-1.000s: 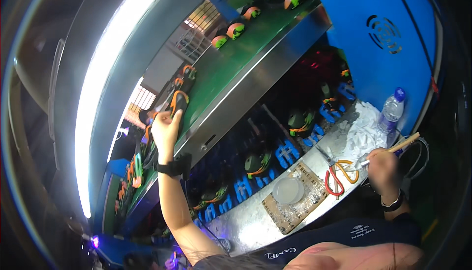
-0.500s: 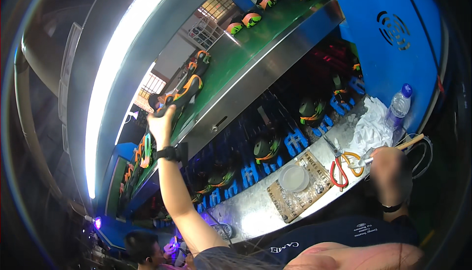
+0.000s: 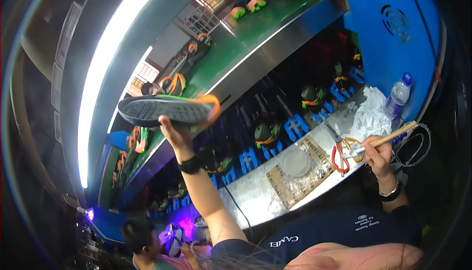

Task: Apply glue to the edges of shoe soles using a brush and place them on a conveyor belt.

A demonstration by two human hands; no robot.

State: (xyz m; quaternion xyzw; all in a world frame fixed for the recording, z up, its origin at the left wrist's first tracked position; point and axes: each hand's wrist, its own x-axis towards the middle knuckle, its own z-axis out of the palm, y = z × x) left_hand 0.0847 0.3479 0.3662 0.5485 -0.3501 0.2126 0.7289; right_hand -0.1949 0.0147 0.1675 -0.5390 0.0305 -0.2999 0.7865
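My left hand (image 3: 178, 138) grips a shoe (image 3: 160, 111) from below, with the thumb against its grooved black sole. The shoe is tipped so that the sole faces me, and orange and green show at one end. It hangs in front of the green conveyor belt (image 3: 275, 19). Over the right end of the metal ledge, my right hand (image 3: 377, 158) is closed around a wooden-handled brush (image 3: 393, 135). The brush's pale end points left, over red-handled pliers (image 3: 339, 159) and orange-handled scissors (image 3: 355, 147).
A round translucent tub (image 3: 296, 162) stands on cardboard (image 3: 290, 191). White cloth (image 3: 371, 117) and a plastic bottle (image 3: 398, 95) are at the right, beside a blue panel (image 3: 408, 4). Shoes on blue holders (image 3: 295, 128) move below the belt. Another person (image 3: 142, 243) works at lower left.
The left hand has lifted the shoe off the belt toward me and turned its sole to face me. The right hand, blurred before, shows clearly now, still on the brush.
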